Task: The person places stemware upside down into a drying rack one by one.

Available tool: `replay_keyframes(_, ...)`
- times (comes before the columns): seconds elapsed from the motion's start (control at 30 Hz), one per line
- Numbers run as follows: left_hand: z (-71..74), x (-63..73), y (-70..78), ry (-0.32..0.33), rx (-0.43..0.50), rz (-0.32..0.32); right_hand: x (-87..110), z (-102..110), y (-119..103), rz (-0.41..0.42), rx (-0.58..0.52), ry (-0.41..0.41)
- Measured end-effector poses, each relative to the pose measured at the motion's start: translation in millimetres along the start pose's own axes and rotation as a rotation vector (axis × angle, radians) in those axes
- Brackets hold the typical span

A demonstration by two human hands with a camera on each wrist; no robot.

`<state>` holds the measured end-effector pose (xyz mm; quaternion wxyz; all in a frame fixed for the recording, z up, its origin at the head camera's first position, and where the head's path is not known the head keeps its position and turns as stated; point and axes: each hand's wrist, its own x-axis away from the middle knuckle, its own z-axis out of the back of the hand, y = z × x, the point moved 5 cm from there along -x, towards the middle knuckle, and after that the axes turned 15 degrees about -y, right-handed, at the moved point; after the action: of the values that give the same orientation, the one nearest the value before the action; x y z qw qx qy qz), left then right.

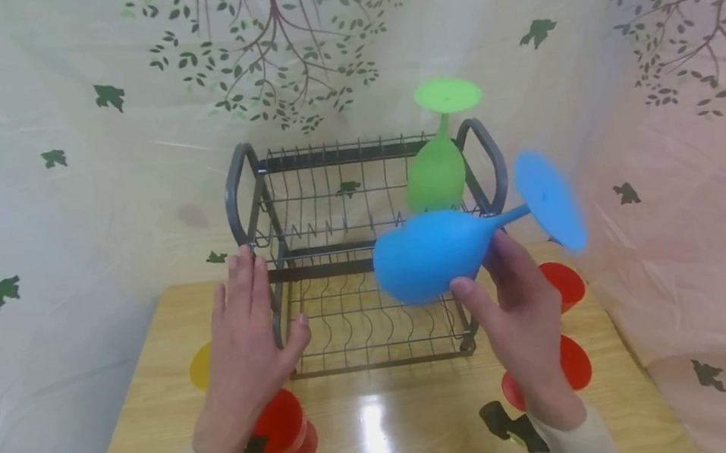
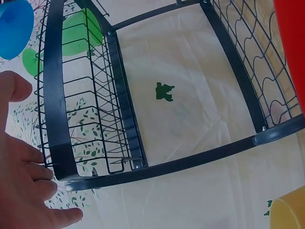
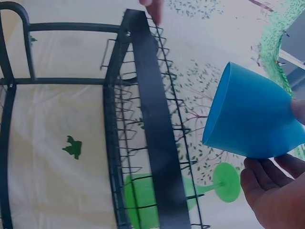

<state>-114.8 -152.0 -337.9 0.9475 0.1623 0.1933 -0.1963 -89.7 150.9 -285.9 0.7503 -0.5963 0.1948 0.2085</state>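
In the head view my right hand (image 1: 526, 312) holds a blue plastic goblet (image 1: 436, 255) by its bowl near the stem, tilted sideways with the rim to the left and the base up at the right. It hangs before the upper tier of a black two-tier dish rack (image 1: 381, 366). My left hand (image 1: 247, 341) rests at the rack's left side with fingers stretched out; the left wrist view shows its fingertips (image 2: 45, 188) right at the upper frame bar. Upside down on the upper tier's right end stands a green goblet (image 1: 434, 171).
A red goblet (image 1: 282, 425) stands near my left wrist, with a yellow cup (image 1: 199, 367) behind it. Further red goblets (image 1: 575, 361) and a red cup (image 1: 562, 284) are on the right. A leaf-printed cloth (image 1: 93, 216) hangs behind the wooden table (image 1: 443, 415).
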Motion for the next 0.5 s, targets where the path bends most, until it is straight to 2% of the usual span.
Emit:
replay_keyframes(0.17,1.1,-0.6,1.6,0.004,-0.022,-0.012,-16.7,3.3,-6.1,0.052,0.012,0.016)
replay_keyframes(0.27,1.3,-0.8,2.3,0.002,-0.031,-0.016,-27.1,4.0,-11.2,0.052,0.035,0.017)
replay_keyframes(0.5,1.8,0.0,2.0,0.000,-0.025,-0.018,-56.6,-2.6,-17.9,0.089,-0.001,-0.029)
